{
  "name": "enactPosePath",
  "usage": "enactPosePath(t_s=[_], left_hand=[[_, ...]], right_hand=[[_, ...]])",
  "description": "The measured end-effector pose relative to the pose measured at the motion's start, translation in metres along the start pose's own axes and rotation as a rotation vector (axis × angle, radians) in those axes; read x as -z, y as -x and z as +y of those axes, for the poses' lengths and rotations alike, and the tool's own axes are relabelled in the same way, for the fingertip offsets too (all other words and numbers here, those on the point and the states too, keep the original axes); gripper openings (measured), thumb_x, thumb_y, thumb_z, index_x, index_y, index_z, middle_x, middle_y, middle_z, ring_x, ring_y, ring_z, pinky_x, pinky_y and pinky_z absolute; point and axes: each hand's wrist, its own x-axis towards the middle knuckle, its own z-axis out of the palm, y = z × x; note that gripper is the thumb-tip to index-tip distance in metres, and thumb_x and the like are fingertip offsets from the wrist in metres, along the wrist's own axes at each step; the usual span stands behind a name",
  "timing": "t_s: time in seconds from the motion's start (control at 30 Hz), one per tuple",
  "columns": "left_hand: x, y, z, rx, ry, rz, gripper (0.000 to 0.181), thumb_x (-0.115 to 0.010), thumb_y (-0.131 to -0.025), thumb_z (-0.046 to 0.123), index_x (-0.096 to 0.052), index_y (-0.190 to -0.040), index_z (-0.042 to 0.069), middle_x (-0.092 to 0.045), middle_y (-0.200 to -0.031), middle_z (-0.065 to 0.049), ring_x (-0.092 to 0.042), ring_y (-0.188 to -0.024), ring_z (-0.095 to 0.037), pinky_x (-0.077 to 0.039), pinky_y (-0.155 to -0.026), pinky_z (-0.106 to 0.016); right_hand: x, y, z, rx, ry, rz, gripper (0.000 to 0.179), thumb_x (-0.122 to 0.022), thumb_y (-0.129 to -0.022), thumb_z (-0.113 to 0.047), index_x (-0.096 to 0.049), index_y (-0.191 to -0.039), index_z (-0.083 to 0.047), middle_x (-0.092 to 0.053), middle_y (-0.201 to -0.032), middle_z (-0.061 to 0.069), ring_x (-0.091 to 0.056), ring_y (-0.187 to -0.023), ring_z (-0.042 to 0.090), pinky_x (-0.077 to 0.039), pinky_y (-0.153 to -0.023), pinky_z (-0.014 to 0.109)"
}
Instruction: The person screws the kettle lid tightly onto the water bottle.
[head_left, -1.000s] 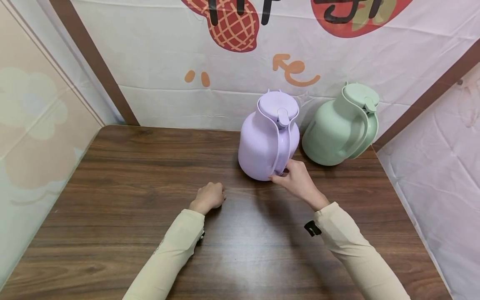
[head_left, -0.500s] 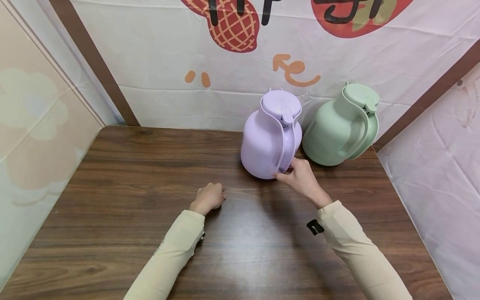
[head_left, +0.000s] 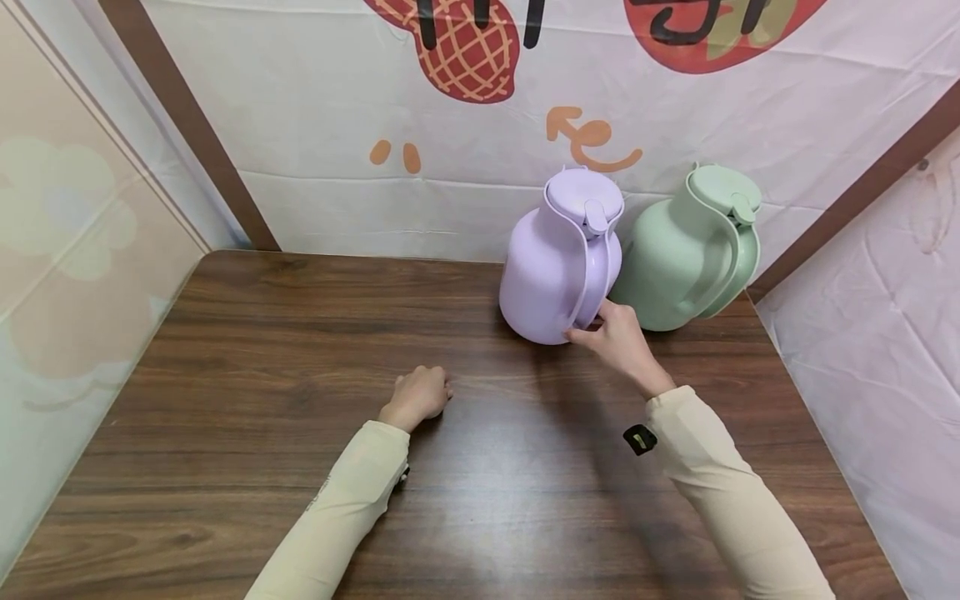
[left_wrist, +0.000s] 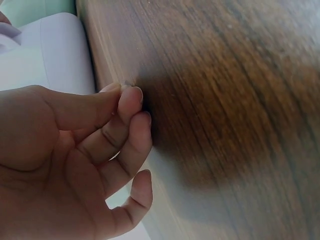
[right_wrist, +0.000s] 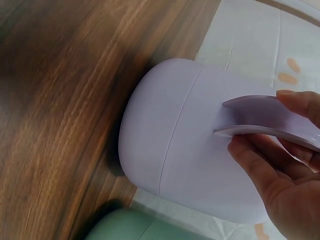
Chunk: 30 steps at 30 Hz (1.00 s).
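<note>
A purple thermos jug (head_left: 551, 271) stands upright near the back of the table, its handle turned toward the front right. My right hand (head_left: 624, 343) grips the lower part of that handle. Thumb and fingers lie on either side of the handle (right_wrist: 270, 112) in the right wrist view. A green thermos jug (head_left: 667, 262) is close on the right, partly overlapped by the purple one. My left hand (head_left: 417, 394) rests at the table, left of the purple jug. In the left wrist view its fingers (left_wrist: 132, 142) are loosely curled with nothing held.
The brown wooden table (head_left: 262, 375) meets a white printed cloth (head_left: 322, 208) just behind both jugs. A second cloth wall (head_left: 892, 333) borders the right side, and a pale panel (head_left: 67, 275) the left.
My right hand has moved the purple jug to the right and slightly back, nearer the green jug, which it now overlaps. My left hand has not moved.
</note>
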Motion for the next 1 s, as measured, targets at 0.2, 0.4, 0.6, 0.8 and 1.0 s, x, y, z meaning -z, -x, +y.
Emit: enactPosePath(t_s=[0.2,0.4,0.6,0.8,1.0], left_hand=[[0.0,0.001,0.0,-0.003,-0.001,-0.003,0.019,-0.052,-0.09,0.012,-0.059,-0.073,0.009,-0.063,-0.081,-0.009,-0.059,-0.085,-0.03,-0.039,-0.076,-0.048],[0.001,0.002,0.0,-0.001,0.005,-0.001,0.018,-0.051,-0.091,0.012,-0.062,-0.077,0.008,-0.064,-0.085,-0.01,-0.059,-0.088,-0.031,-0.039,-0.077,-0.049],[0.0,0.002,0.0,-0.004,0.009,-0.003,0.017,-0.052,-0.091,0.013,-0.067,-0.093,0.006,-0.065,-0.096,-0.013,-0.058,-0.094,-0.033,-0.039,-0.08,-0.05],[-0.001,0.003,-0.001,-0.005,0.022,0.0,0.021,-0.052,-0.092,0.014,-0.066,-0.105,0.005,-0.064,-0.105,-0.014,-0.057,-0.099,-0.033,-0.038,-0.083,-0.052],[-0.002,0.007,-0.001,-0.02,0.028,0.014,0.019,-0.053,-0.092,0.015,-0.066,-0.102,0.005,-0.064,-0.103,-0.014,-0.058,-0.099,-0.034,-0.037,-0.085,-0.054]], right_hand=[[0.005,-0.005,0.005,-0.044,0.014,-0.006,0.026,-0.074,-0.072,-0.011,-0.061,-0.089,0.003,-0.065,-0.083,0.018,-0.062,-0.076,0.029,-0.049,-0.066,0.039],[0.008,-0.01,0.01,-0.059,0.029,0.005,0.024,-0.074,-0.072,-0.012,-0.061,-0.087,0.002,-0.064,-0.078,0.016,-0.059,-0.073,0.027,-0.045,-0.064,0.036],[0.011,-0.015,0.015,-0.062,0.036,0.02,0.025,-0.074,-0.072,-0.013,-0.061,-0.087,0.002,-0.063,-0.078,0.016,-0.058,-0.073,0.027,-0.044,-0.064,0.036],[0.012,-0.018,0.018,-0.053,0.055,0.034,0.026,-0.075,-0.072,-0.014,-0.061,-0.086,0.002,-0.063,-0.078,0.017,-0.058,-0.073,0.029,-0.044,-0.064,0.038],[0.011,-0.018,0.019,-0.06,0.053,0.03,0.025,-0.074,-0.072,-0.015,-0.061,-0.085,0.002,-0.063,-0.077,0.016,-0.058,-0.072,0.028,-0.044,-0.064,0.037]])
